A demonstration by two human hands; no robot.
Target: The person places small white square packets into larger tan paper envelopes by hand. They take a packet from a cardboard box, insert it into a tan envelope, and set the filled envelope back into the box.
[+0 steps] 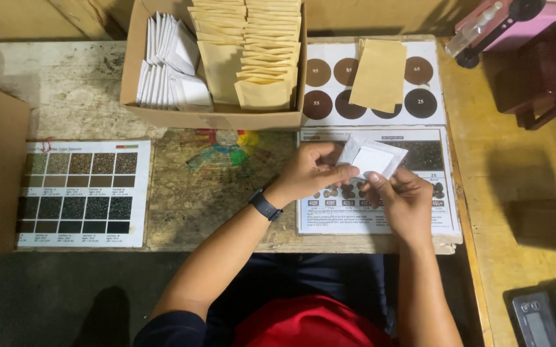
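Observation:
A small white packet (373,156) is held between both hands above a printed chart (442,212) on the table. My left hand (310,170), with a dark watch on its wrist, pinches the packet's left edge. From below, my right hand (401,199) grips its lower edge with thumb and fingers. The packet is tilted slightly.
A cardboard box (217,117) at the back holds white packets (172,64) and tan envelopes (252,51). A tan envelope (379,74) lies on a chart with brown circles (432,109). A colour chart (79,193) lies at left, a scale (547,315) at lower right, and a pink device (515,22) at the upper right.

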